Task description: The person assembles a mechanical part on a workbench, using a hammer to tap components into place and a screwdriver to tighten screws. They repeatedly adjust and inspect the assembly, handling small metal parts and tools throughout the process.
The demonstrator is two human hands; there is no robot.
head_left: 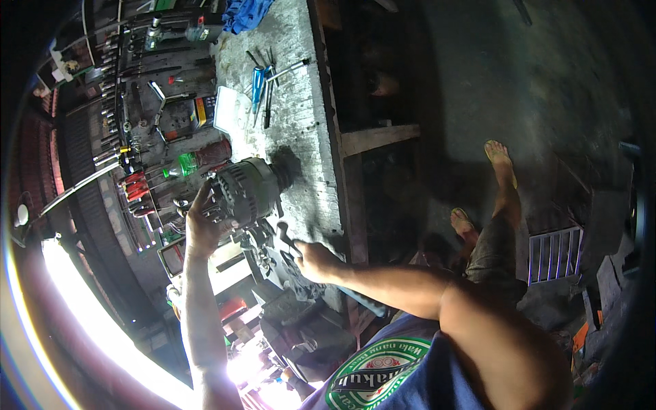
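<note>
A grey alternator point(247, 193) with vent slots around its housing rests on the workbench, its pulley point(280, 179) facing right. My left hand point(202, 224) grips the alternator's left end, fingers curled over the edge; the fingertips are partly lost in shadow. Below and to the right, my right hand point(316, 262) is closed around a dark, hammer-like tool point(285, 234). Its thick end points up toward the alternator, a little apart from it. Metal parts point(258, 246) are clustered beside the tool, too dim to tell apart.
The worn workbench point(311, 147) carries a blue-handled screwdriver point(257, 80), a T-shaped wrench point(294, 70), a white tray point(231, 109) and a green bottle point(183, 165). Many sockets and hand tools line the left side. A blue cloth point(244, 15) lies at the far end. Another person's foot point(501, 152) is on the floor.
</note>
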